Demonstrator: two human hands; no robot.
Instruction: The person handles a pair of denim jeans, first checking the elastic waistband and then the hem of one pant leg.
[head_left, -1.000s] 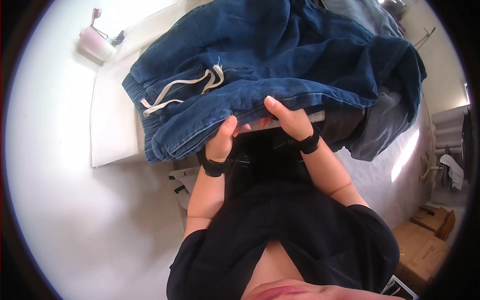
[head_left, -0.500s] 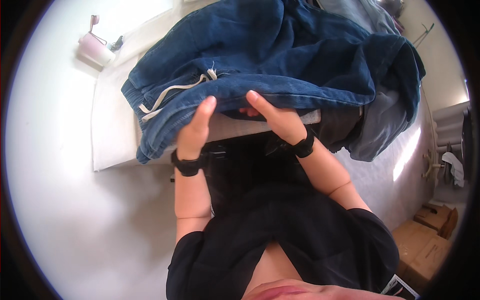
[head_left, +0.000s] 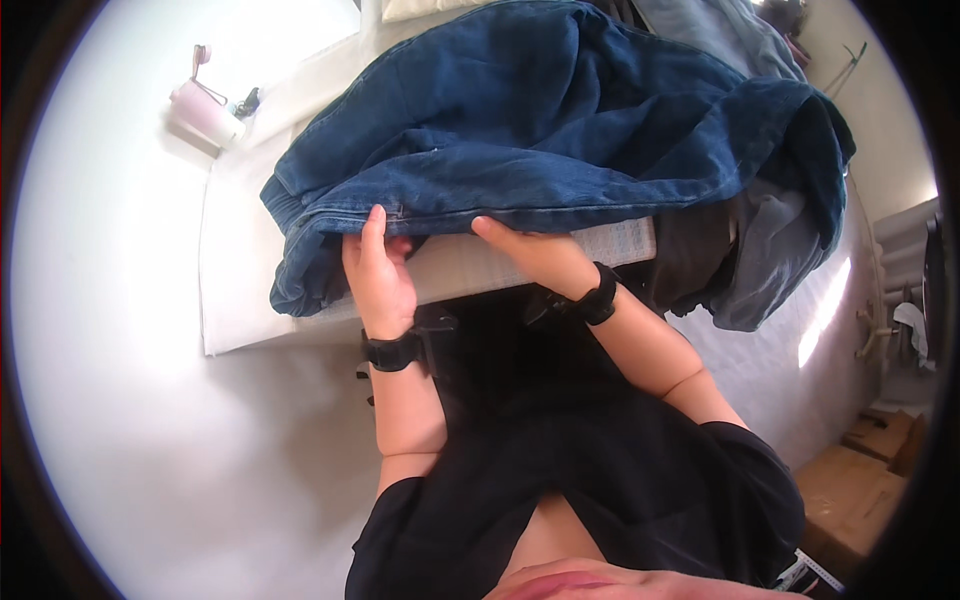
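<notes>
Denim trousers (head_left: 560, 140): dark blue, rumpled, lying across the white-covered table (head_left: 240, 275), elastic waistband (head_left: 283, 208) toward its left end.
My left hand (head_left: 381, 282): by the table's near edge; thumb on the denim, fingers curled behind, pinching the trousers' near edge.
My right hand (head_left: 540, 258): by the table's near edge, farther right; thumb at the denim's edge, other fingers hidden, so I cannot tell whether they grip.
Grey cloth (head_left: 760, 275): hanging at the table's right end.
Pink tumbler (head_left: 207, 112): near the table's far left corner.
Cardboard box (head_left: 850, 495): right of the table, lower down.
</notes>
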